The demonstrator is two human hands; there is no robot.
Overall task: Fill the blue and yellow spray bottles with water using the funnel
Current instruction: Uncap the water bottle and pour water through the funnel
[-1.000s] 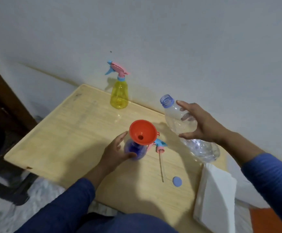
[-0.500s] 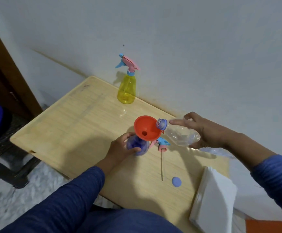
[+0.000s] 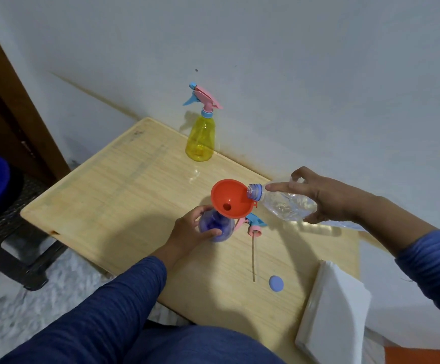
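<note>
Blue bottle (image 3: 217,227) stands upright mid-counter, the left hand (image 3: 191,229) wrapped around its body, thumb across the front. The orange funnel (image 3: 230,198) sits in its neck, bowl tilted a little toward the camera. The right hand (image 3: 326,198) grips a clear water bottle (image 3: 286,204) lying nearly level, forefinger stretched along the top; its open mouth rests at the funnel's right rim. No stream that I can make out. Just beside the blue bottle, on the counter (image 3: 113,206), lies the removed spray head (image 3: 254,224), its thin tube (image 3: 253,258) running toward the near edge, and a blue cap (image 3: 276,283) near the tube's end. The yellow bottle (image 3: 200,140) stands at the far edge by the wall, sprayer on. White stack of paper (image 3: 332,313) at the near right corner.
</note>
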